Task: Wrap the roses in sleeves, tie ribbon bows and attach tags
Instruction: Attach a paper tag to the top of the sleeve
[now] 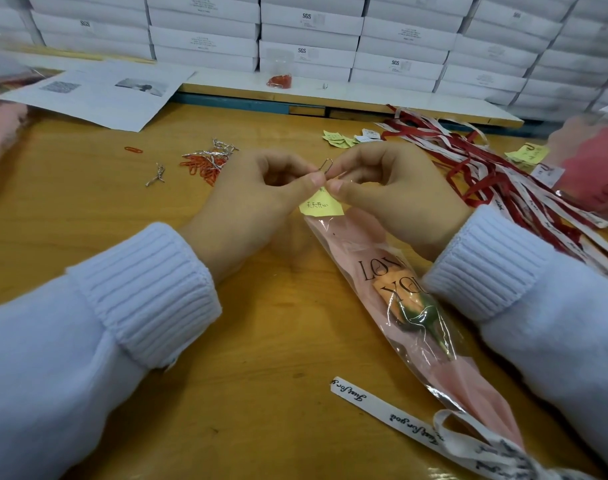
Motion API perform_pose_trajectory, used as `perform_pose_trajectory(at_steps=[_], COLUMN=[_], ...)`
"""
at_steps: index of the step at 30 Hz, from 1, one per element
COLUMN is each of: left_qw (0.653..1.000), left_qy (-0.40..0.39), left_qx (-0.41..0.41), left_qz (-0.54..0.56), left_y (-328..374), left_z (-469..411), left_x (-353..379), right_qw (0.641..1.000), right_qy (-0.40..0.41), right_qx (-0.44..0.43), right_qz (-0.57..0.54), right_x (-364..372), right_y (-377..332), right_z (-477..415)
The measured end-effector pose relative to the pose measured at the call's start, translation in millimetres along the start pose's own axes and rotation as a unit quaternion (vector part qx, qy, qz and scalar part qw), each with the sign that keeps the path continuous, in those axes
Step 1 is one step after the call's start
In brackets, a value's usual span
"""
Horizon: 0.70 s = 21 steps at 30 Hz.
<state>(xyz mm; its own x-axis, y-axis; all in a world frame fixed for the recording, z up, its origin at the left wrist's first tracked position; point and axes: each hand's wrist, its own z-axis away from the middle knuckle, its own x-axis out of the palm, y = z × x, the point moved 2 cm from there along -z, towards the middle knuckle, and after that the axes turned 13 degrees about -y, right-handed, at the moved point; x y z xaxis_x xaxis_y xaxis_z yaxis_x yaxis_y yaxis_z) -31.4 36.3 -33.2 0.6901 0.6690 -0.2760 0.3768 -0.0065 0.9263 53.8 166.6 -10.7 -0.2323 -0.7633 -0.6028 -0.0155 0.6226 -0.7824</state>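
A peach rose lies in a clear and pink sleeve printed "LOVE YOU", diagonal on the wooden table. A white printed ribbon is tied round the sleeve's lower end. At the sleeve's top edge sits a yellow tag with handwriting. My left hand and my right hand meet above it; both pinch a silver paper clip between thumb and fingertips, right over the tag.
Orange and silver paper clips lie in a heap at the left. Red and white ribbons spread at the right, with loose yellow tags behind. More wrapped roses sit far right. Printed sheets and stacked white boxes stand behind.
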Motion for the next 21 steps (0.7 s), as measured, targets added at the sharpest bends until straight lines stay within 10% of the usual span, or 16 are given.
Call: perform_pose_trajectory(at_steps=[21], left_qw=[1.000], left_qy=[0.001], left_qx=[-0.015], left_qz=[-0.016], left_y=[1.6], left_z=[0.8], left_x=[0.4], right_qw=[0.996], right_qy=[0.061], right_qx=[0.019], right_qz=[-0.061], right_x=[5.5], right_y=[5.5], right_z=[-5.5])
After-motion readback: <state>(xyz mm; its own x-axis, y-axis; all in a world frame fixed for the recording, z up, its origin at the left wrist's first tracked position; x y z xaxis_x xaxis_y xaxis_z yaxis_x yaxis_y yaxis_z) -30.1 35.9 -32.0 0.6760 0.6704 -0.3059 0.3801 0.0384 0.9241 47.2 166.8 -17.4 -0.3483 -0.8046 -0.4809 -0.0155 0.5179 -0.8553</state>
